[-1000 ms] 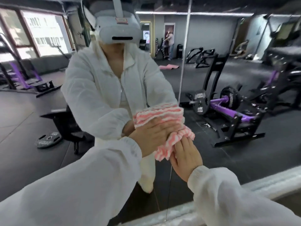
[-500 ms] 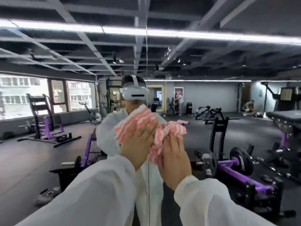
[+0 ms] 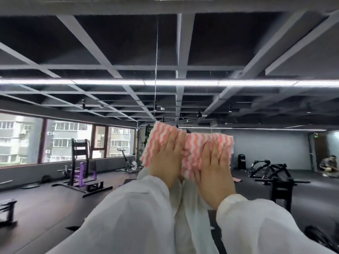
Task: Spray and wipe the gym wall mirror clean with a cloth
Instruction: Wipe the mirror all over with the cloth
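Two hands press one pink-and-white striped cloth [image 3: 190,153] flat against the wall mirror [image 3: 256,147], side by side at the centre of the head view. The left hand [image 3: 167,154] lies on the left part of the cloth, fingers straight, close together and pointing up, palm against the fabric. The right hand [image 3: 213,167] lies on the right part in the same way, fingers extended upward, nothing curled round the cloth. Between the two hands the cloth is bunched into folds; its left edge spreads out past the left hand. Both arms reach forward and up in loose white sleeves [image 3: 128,217], wrists near each other. A thin vertical seam [image 3: 156,70] in the mirror runs upward from just above the cloth. Reflected in the glass are a dark gridded ceiling with a long light strip [image 3: 110,82], windows [image 3: 64,142] at left, and gym machines [image 3: 80,169] on a dark floor.
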Demonstrator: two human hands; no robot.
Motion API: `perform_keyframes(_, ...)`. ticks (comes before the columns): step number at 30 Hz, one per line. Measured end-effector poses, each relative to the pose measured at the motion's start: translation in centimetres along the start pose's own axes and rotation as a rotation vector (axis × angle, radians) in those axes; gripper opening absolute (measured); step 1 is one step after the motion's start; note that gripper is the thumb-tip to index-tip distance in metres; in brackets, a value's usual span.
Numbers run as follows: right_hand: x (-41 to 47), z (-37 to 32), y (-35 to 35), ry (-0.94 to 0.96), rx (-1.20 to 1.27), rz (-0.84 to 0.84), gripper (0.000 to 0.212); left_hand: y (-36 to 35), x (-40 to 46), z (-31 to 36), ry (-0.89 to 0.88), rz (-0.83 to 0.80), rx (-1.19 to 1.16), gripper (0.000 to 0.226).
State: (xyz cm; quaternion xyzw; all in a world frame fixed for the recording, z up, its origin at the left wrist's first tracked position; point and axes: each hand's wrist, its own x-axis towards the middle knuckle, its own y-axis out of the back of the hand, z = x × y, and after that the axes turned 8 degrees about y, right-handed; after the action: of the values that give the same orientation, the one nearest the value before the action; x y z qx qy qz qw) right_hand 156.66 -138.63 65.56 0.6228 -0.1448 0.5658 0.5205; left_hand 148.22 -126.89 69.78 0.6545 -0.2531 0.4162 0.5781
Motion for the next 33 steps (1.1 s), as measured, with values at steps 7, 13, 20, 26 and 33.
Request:
perform_keyframes(7,0.5,1.8,1.5,0.062,-0.052,0.187,0.105,-1.6,1.2,-0.4,-0.197,0.26,0.039,0.042)
perform_keyframes(13,0.8,1.3,0.4,0.146,0.042,0.276,0.061,-3.6,2.8,-1.6,-0.273,0.286,0.15,0.06)
perform_keyframes(20,5.7,2.0,1.5,0.145,-0.02,0.279,0.054,-1.9,6.9,-1.8,-0.286,0.394,0.1,0.057)
perform_keyframes(26,10.1,3.1,3.5,0.141,-0.056,0.297,0.056,0.3,10.7,-1.7,-0.296,0.475,0.134,0.056)
perform_keyframes(33,16.8,5.8,6.4,0.219,-0.122,0.187,0.064,4.2,15.6,-1.2,-0.153,0.425,0.291,0.057)
